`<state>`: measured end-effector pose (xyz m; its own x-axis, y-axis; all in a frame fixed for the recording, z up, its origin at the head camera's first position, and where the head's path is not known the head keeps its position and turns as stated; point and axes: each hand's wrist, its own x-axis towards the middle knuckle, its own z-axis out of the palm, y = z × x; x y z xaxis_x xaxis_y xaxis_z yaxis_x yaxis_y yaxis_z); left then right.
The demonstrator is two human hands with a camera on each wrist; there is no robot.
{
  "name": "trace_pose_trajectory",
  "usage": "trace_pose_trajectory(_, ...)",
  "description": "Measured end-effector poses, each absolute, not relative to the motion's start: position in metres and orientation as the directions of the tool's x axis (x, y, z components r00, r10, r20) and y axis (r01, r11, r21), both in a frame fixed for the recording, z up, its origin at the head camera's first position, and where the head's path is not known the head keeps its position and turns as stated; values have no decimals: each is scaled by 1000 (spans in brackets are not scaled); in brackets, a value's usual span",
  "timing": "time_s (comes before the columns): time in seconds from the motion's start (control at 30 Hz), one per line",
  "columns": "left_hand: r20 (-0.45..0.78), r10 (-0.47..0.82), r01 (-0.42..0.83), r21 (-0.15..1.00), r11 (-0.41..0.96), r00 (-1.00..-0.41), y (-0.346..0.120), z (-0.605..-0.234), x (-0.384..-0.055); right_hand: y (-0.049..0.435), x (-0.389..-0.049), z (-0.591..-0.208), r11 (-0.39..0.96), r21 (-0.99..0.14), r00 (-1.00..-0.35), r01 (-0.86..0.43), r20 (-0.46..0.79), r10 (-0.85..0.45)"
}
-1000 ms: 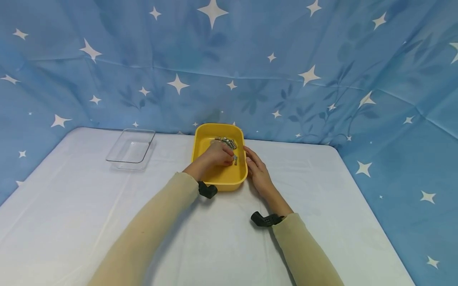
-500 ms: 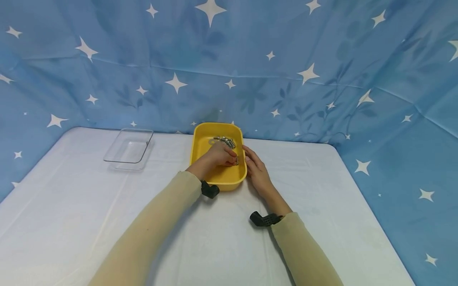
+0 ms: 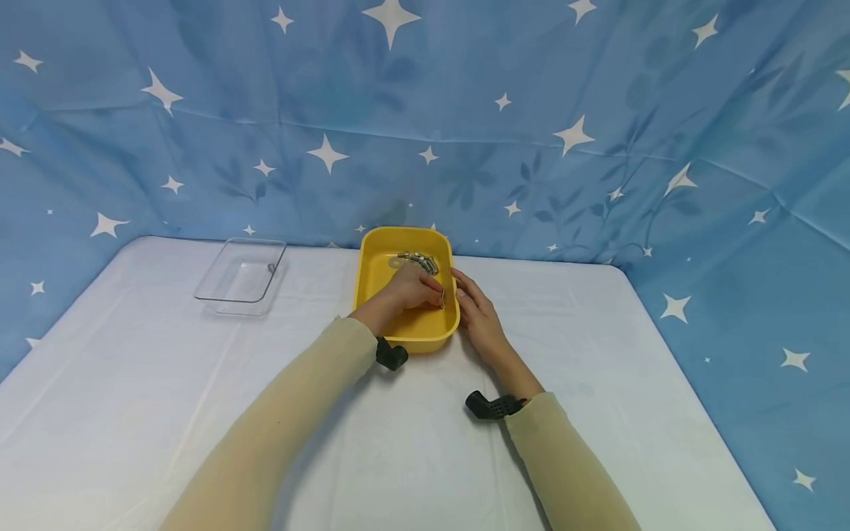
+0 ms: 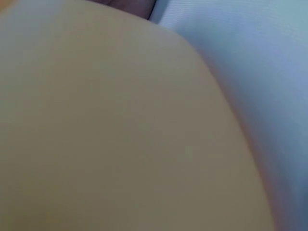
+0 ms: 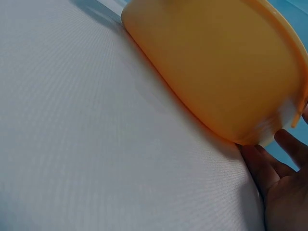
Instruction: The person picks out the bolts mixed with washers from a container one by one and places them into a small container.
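Note:
In the head view my left hand (image 3: 413,286) reaches into a yellow plastic bin (image 3: 415,344), palm down with fingers curled. Its fingertips pinch a small metal bolt (image 3: 443,297) near the bin's right wall. Farther back on the bin floor lies a heap of several metal bolts (image 3: 422,262), with a flat pale ring (image 3: 396,262) beside it. My right hand (image 3: 481,318) rests against the bin's outer right side with its fingers extended. The right wrist view shows the right fingers (image 5: 260,166) touching the bin wall (image 5: 216,62) low down. A sleeve (image 4: 134,130) fills most of the left wrist view.
A clear rectangular container (image 3: 240,280) stands on the white-covered table (image 3: 425,442) at back left, with a small metal piece (image 3: 271,268) showing at its right side. Behind the table hangs a blue star-patterned cloth (image 3: 425,110).
My left hand has shifted slightly right inside the bin, its fingertips closing on the bolt, which has moved toward the right wall. The right hand stays at the bin's side.

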<state>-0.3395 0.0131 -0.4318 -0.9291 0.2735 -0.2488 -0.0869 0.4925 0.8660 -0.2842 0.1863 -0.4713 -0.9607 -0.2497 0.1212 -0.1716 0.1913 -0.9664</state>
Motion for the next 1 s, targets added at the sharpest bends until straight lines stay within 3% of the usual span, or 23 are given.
trace_pose_trajectory(0.57,-203,280,-1,812,584,-938,17,-430,-336,187,-285,-473,194,-966,-961,-170,118,-251)
trace_pose_trajectory(1.0,-209,306,-43,882,469,-929,11,-423,-336,187,-285,-470,174,-974,-960,-149,100,-261)
